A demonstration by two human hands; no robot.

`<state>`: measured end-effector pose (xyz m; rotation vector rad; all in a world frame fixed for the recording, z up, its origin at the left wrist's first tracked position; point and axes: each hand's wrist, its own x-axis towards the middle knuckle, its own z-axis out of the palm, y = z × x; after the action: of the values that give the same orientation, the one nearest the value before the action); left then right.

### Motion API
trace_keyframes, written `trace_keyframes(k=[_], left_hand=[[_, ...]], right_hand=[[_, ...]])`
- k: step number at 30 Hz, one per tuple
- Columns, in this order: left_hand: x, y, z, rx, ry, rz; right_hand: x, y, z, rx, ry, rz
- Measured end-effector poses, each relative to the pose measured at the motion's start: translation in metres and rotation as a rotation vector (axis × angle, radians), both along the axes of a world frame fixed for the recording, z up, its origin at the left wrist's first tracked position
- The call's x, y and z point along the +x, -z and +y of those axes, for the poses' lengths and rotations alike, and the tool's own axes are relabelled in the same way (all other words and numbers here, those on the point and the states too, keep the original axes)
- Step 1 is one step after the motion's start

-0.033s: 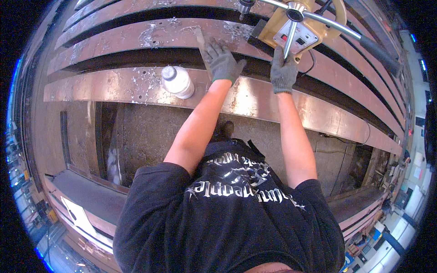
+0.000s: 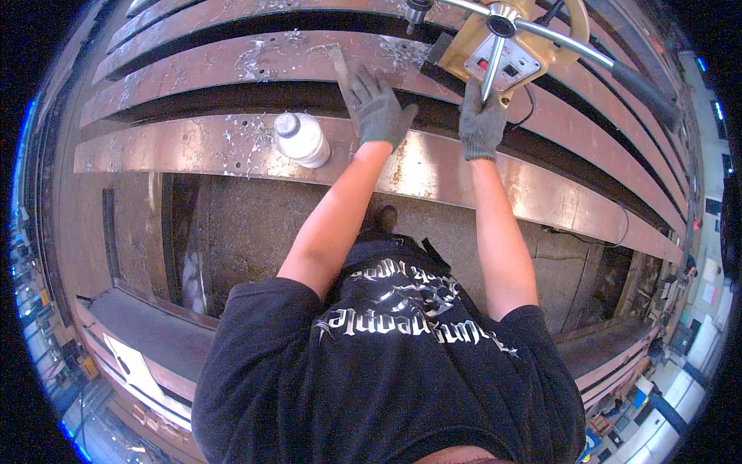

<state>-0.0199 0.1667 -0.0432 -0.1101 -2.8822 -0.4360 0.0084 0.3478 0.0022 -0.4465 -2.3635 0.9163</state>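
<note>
My left hand (image 2: 382, 108), in a dark grey work glove, lies with fingers spread over a flat strip (image 2: 340, 68) that bridges two steel beams. Nothing is gripped in it. My right hand (image 2: 482, 127), gloved alike, closes around the lower end of a silver feed lever (image 2: 492, 62) on a yellow drilling machine (image 2: 462, 52). Part of the lever's tip is hidden by the fingers. The machine's drill chuck (image 2: 418, 9) shows at the top edge. Left of my left hand, a white plastic bottle (image 2: 308, 145) with a grey cap stands on the nearest beam (image 2: 193, 147).
Several long brown steel beams run side by side with dark gaps between them. Metal shavings (image 2: 259, 66) are scattered over the left part. A black cable (image 2: 530, 108) loops beside the machine. Behind me are more beams (image 2: 154, 332) with a white sheet (image 2: 133, 367) on them.
My left hand has shifted slightly to the right and nearer to me over the strip. The right hand, lever and bottle look unmoved.
</note>
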Motion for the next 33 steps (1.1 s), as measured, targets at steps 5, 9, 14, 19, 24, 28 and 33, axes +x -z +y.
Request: trace_keyframes(k=[5, 9, 14, 19, 24, 28, 33], left_hand=[[0.055, -0.03, -0.014, 0.138, 0.363, -0.348], [0.1, -0.029, -0.015, 0.232, 0.467, 0.178], [0.094, -0.116, -0.005, 0.572, 0.329, 0.266], [0.018, -0.239, -0.033, 0.412, 0.257, 0.961], [-0.032, -0.336, 0.001, 0.749, 0.27, 0.821], [-0.038, -0.354, -0.003, 0.821, 0.457, 0.349], [-0.046, -0.351, 0.032, 0.848, 0.599, 0.46]], right_hand=[[0.012, 0.005, 0.005, -0.111, 0.045, -0.044], [0.034, -0.026, 0.026, -0.066, 0.006, -0.076], [0.057, -0.071, 0.068, 0.175, -0.156, -0.2], [0.054, -0.12, 0.11, 0.036, -0.41, -0.168], [0.021, -0.169, 0.213, 0.487, -0.483, -0.454], [-0.021, -0.18, 0.24, 0.615, -0.643, -0.372], [-0.013, -0.16, 0.243, 0.624, -0.565, -0.266]])
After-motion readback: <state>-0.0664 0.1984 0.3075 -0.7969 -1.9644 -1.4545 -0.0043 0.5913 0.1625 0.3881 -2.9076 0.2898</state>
